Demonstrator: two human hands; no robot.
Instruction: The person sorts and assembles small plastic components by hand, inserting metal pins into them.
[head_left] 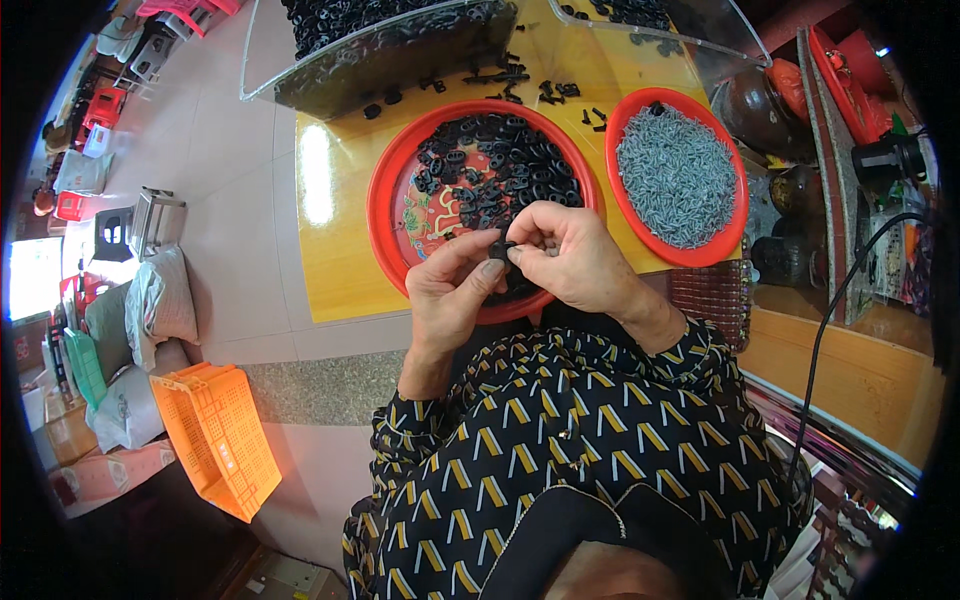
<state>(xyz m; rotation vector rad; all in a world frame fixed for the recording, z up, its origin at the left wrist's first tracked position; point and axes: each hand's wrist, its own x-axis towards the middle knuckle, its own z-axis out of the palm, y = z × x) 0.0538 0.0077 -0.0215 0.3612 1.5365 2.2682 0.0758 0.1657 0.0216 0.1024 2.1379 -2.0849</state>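
My left hand (448, 292) and my right hand (578, 258) meet over the near side of a round red tray (382, 222). Thumb and fingers of both are pinched on one small black plastic part (503, 247), whose exact shape is mostly hidden by the fingertips. Beneath and beyond them, the tray holds a heap of small black plastic pieces (545, 172), some with holes through them. To the right, a second red tray (742, 205) is filled with silver screws (678, 175).
Two clear plastic bins (400, 75) (715, 45) of black parts stand at the table's far side. Loose black pieces (510, 88) lie before them on the yellow table (335, 250). An orange crate (222, 440) is on the floor at left; a black cable (825, 330) hangs at right.
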